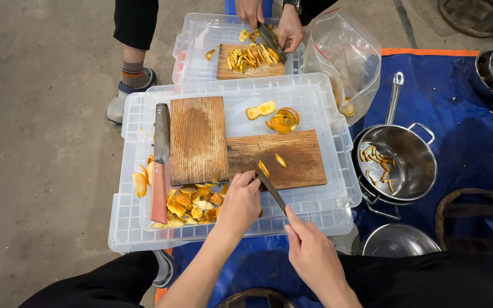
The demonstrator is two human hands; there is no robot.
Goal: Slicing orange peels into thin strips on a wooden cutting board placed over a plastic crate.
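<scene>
— Peel first: why is your left hand [239,204] bunched up at the near edge of the cutting board [276,158]?

— My fingers there are curled and pressed together, pinning a small strip of orange peel [263,168] to the wood. I judge the knuckles sit tucked so the blade rides beside them instead of over the tips.

— And the other hand?

— My right hand [314,255] has its fingers wrapped tight around the handle of the knife [269,185]. The blade slants up and left to meet the strip at the board's near-left corner, just beside my left fingertips.

— How does the peel look?

— Bright orange outside, paler inside, thin and slightly curled. A second little piece [281,160] lies near the middle of the same board, apart from the blade.

— Why two boards?

— They rest on an upturned clear plastic bin lid [326,108], the ridged board [198,140] upright along the left. A red-handled cleaver [160,162] lies beside it, touching neither hand. Chopped peel [192,205] is heaped at the lid's near-left corner, whole rinds [275,117] wait toward the far edge.

— And the steel pot [397,162]?

— Off the lid's right edge on the blue tarp [469,114], holding a few cut strips. Across from me another person's hands [269,23] slice peel on their own board.
</scene>
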